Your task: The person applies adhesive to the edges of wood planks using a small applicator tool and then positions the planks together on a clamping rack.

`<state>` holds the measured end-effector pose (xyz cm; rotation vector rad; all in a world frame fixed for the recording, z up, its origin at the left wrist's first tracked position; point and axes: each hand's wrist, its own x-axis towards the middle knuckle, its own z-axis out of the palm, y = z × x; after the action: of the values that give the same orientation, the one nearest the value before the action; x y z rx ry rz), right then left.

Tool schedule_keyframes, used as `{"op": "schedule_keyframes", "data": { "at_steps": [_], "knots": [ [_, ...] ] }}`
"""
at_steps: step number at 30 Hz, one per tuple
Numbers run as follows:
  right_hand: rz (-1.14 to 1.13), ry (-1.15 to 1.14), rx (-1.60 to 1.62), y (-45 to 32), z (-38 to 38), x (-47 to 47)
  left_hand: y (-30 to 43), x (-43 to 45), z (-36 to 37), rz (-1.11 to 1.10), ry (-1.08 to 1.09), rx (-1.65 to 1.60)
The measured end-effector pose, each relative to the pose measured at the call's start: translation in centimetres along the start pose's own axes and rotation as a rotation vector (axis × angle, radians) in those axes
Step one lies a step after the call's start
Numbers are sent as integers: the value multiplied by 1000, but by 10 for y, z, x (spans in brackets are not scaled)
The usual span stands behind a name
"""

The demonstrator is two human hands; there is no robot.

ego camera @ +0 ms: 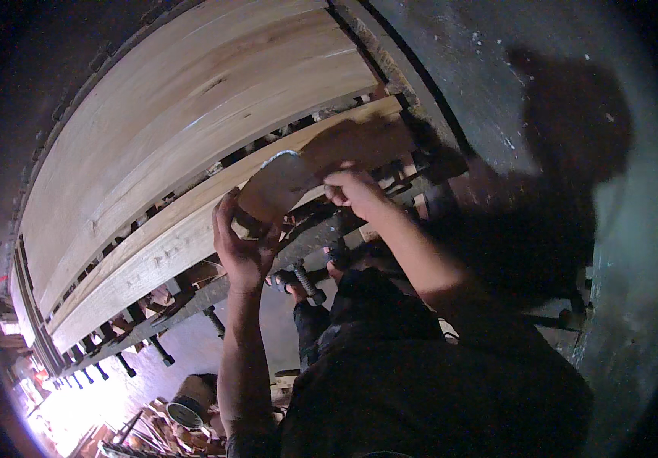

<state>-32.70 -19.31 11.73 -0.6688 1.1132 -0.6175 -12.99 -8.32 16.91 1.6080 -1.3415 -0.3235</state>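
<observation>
My left hand grips a rounded brown object by its left end, fingers behind it and thumb in front. A whitish line runs along the object's upper edge; poor light leaves its exact kind unclear. Close to its right end is my right hand, fingers curled; whether anything sits between them cannot be made out. Both hands are over a long pale wooden board, which lies along the near side of a clamping frame. Beyond a gap lies a wide wooden panel, apparently of several boards side by side.
Screw clamps with bolt heads project from the frame's near rail towards my legs. A metal bar crosses the frame's right end. On the floor at lower left are a bucket-like container and wood scraps. Strong glare fills that corner.
</observation>
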Motion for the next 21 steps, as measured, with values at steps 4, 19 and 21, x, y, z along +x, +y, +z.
{"op": "schedule_keyframes", "data": {
  "at_steps": [4, 19, 21],
  "knots": [
    [-27, -83, 86, -25, -22, 21, -10, 11, 6, -10, 35, 1],
    [-97, 162, -253, -62, -40, 83, -57, -7, -47, -207, 295, -118],
    [-87, 147, -260, -56, -27, 90, -82, -20, -61, -212, 332, -125]
  ]
}}
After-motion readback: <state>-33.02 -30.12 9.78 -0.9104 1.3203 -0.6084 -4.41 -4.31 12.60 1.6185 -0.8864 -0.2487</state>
